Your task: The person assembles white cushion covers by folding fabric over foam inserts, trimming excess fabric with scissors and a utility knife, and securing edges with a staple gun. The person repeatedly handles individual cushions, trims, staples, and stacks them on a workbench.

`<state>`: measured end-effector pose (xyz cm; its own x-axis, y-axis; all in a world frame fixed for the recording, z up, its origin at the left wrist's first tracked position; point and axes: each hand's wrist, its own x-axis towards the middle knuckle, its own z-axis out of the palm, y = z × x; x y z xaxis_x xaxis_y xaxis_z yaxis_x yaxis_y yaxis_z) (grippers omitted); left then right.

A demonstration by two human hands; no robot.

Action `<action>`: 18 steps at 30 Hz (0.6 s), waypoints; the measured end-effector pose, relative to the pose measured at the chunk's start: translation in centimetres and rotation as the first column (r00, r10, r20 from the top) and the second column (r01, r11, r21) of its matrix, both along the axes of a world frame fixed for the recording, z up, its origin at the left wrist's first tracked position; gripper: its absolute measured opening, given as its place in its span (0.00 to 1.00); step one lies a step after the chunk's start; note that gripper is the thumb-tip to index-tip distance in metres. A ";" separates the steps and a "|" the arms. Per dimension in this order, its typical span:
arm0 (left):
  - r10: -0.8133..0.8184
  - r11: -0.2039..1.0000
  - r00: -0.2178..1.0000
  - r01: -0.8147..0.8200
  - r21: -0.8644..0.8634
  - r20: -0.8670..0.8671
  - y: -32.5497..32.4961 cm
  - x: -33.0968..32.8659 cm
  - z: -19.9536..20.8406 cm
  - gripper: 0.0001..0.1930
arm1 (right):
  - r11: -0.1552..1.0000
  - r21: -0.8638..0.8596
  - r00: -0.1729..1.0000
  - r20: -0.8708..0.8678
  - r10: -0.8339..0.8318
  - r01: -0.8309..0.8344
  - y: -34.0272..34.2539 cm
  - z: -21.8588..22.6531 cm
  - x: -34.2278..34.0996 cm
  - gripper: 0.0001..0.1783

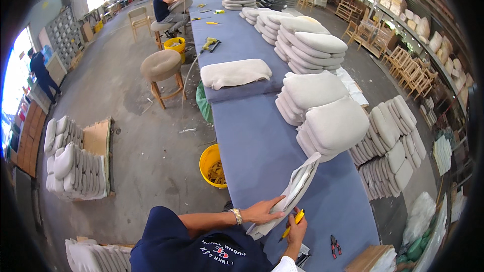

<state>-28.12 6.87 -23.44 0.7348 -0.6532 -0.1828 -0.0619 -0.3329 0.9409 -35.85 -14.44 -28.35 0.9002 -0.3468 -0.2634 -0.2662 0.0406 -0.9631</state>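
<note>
A light grey upholstered cushion panel (297, 184) stands tilted on edge on the blue-covered table in front of me, its pale fabric edge facing up. My left hand (263, 212), with a watch at the wrist, grips its near part, fingers across the fabric. My right hand (296, 231) is closed around a yellow utility knife (300, 216), close beside the panel's near end. To the right of that hand lie pliers (335, 247) with red and black handles. The panel's far end is near a stack of grey seat cushions (335, 126).
The long table (262, 136) carries more cushion stacks (307, 45), a single cushion (236, 73) and a staple gun (209, 45). A yellow bucket (214, 166) stands left of it on the floor. A cardboard box (370, 259) sits at the near right. Another person (165, 5) sits far off.
</note>
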 end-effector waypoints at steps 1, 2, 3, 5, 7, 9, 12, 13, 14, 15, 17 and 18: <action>-0.003 1.000 1.000 0.004 0.021 -0.013 0.2 0.9 0.4 0.45 | 0.999 -0.033 0.999 -0.027 -0.036 0.035 -0.8 0.0 0.0 0.23; -0.022 0.999 0.999 0.024 0.043 -0.032 0.2 1.7 0.7 0.45 | 0.996 0.000 0.996 -0.030 -0.086 0.086 -1.4 1.4 0.1 0.23; -0.013 1.000 0.995 0.014 0.007 -0.094 0.0 2.7 0.3 0.43 | 0.989 0.026 0.988 -0.044 -0.147 0.148 -2.3 2.8 0.1 0.22; 0.035 0.999 0.999 -0.036 0.033 0.039 -0.5 5.0 0.8 0.40 | 0.913 0.362 0.917 0.267 -0.296 0.190 -4.8 6.0 -0.1 0.20; 0.197 0.980 0.896 -0.194 -0.049 0.398 -1.3 7.0 2.6 0.32 | 0.829 0.511 0.741 0.461 -0.488 0.228 -6.6 9.2 0.7 0.26; 0.279 0.960 0.827 -0.222 -0.173 0.488 -3.3 8.9 6.0 0.30 | 0.632 0.657 0.521 0.399 -0.755 0.412 -7.2 13.8 1.3 0.34; 0.216 0.965 0.791 -0.085 -0.247 0.573 -7.3 10.7 8.8 0.27 | 0.805 0.491 0.757 0.369 -0.539 0.334 -9.6 10.4 -0.4 0.38; 0.162 0.974 0.792 -0.033 -0.223 0.588 -8.6 11.3 8.6 0.26 | 0.798 0.500 0.815 0.271 -0.512 0.336 -8.8 9.5 0.2 0.38; 0.115 0.980 0.787 0.008 -0.197 0.606 -9.7 12.2 8.3 0.25 | 0.753 0.530 0.828 0.158 -0.539 0.389 -7.8 8.5 0.6 0.38; 0.107 0.991 0.779 -0.030 -0.134 0.618 -10.9 13.1 7.0 0.21 | 0.680 0.680 0.838 0.178 -0.516 0.274 -7.9 8.1 0.5 0.38; 0.162 0.986 0.826 -0.152 -0.064 0.540 -12.7 14.9 5.0 0.21 | 0.592 0.798 0.807 0.278 -0.521 0.107 -8.7 7.9 0.5 0.32; 0.190 0.977 0.839 -0.212 -0.015 0.510 -13.0 15.7 4.2 0.21 | 0.576 0.800 0.752 0.275 -0.600 0.167 -8.6 9.0 1.3 0.31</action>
